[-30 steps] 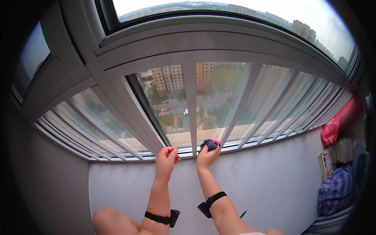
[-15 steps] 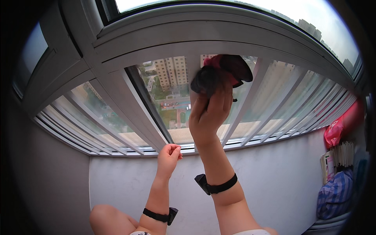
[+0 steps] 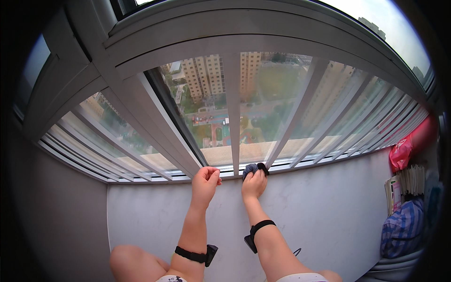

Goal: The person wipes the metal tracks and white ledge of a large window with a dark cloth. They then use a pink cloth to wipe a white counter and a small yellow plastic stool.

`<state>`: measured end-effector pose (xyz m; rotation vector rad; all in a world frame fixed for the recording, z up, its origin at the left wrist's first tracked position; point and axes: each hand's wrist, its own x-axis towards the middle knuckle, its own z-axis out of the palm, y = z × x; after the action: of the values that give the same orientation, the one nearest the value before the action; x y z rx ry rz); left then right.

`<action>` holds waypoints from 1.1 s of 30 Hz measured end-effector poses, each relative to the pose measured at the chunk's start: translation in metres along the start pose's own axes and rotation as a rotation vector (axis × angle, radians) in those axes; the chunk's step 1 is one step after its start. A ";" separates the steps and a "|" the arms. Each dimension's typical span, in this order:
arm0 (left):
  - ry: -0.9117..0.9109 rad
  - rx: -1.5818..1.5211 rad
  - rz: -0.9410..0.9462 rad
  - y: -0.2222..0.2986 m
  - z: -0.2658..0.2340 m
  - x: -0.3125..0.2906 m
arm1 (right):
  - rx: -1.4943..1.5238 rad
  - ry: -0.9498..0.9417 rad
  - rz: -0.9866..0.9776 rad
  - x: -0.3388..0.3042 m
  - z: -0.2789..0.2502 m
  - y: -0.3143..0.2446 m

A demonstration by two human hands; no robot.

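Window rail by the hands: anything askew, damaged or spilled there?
Nothing stands out. The right hand presses a dark cloth against the window's bottom rail; the left hand grips the rail beside it. The white bars look straight and the sill wall unmarked.

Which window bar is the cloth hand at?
The central vertical bar, straight ahead. The right hand presses a dark cloth at its base; the slanted bars either side are untouched. The left hand holds none.

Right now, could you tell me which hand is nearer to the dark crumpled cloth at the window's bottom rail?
The right hand: it presses the dark crumpled cloth against the rail. The left hand rests on the sill to the cloth's left, apart from it.
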<state>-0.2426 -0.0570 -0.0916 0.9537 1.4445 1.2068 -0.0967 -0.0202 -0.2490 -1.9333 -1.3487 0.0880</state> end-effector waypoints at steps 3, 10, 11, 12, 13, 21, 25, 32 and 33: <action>0.005 0.011 -0.003 -0.003 -0.007 0.005 | 0.103 -0.201 -0.015 -0.007 0.002 -0.011; -0.010 -0.020 0.011 -0.010 0.005 0.006 | 1.042 -0.717 0.523 0.022 -0.007 0.009; -0.021 0.010 0.035 -0.012 0.003 0.005 | 1.265 -0.738 0.593 0.028 -0.024 -0.005; -0.016 0.010 0.042 -0.014 0.002 0.004 | 1.486 -0.746 0.664 0.036 -0.040 -0.016; 0.027 0.025 0.045 -0.014 -0.002 0.003 | 1.570 -0.723 0.522 0.042 -0.062 -0.036; 0.047 -0.114 0.634 0.090 0.021 -0.035 | 0.894 -0.109 -0.557 0.076 -0.190 -0.162; 0.314 0.104 0.923 0.131 0.027 -0.043 | 0.938 0.317 -0.605 0.093 -0.210 -0.188; 0.279 0.095 0.911 0.173 0.036 -0.033 | 0.780 0.387 -0.607 0.109 -0.150 -0.212; 0.267 0.072 0.852 0.168 0.037 -0.032 | 0.759 0.393 -0.553 0.097 -0.131 -0.199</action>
<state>-0.2035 -0.0470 0.0789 1.5890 1.3099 1.9592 -0.1484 0.0191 -0.0001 -0.8620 -1.2791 -0.0470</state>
